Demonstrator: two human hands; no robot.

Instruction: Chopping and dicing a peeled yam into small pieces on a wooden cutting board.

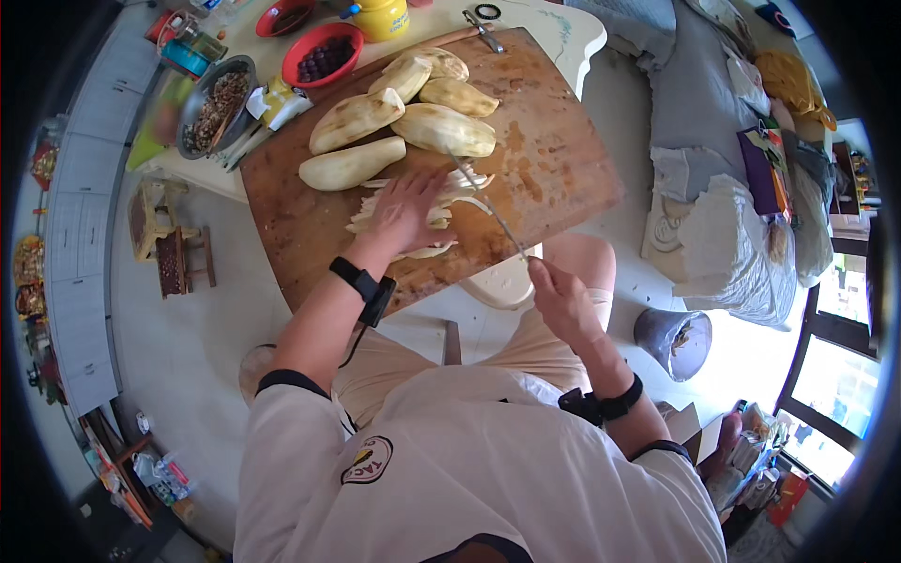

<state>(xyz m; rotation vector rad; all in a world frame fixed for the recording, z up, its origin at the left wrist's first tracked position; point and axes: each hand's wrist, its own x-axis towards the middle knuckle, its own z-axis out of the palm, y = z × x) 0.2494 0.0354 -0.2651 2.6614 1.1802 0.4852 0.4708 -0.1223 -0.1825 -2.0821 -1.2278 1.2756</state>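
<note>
My left hand [405, 214] lies palm down over a pile of pale cut strips [362, 211], apparently peeled eggplant, with its thumb spread away from its fingers. The hand hides part of the pile. In my right hand [563, 299] is the handle of a knife [503, 224]. Its thin blade points forward and left, and its edge-on outline crosses the right side of the strips. Several whole peeled eggplants [352, 165] are grouped just beyond the pile. Strips and eggplants all rest on a large wooden cutting board [563, 165].
A peeler [484, 34] lies at the board's far edge. Beyond it stand a red bowl of dark grapes [325, 56] and a yellow container [380, 17]. At left is a grey bowl of chopped food [217, 105]. A lined bin [672, 345] stands on the floor at right.
</note>
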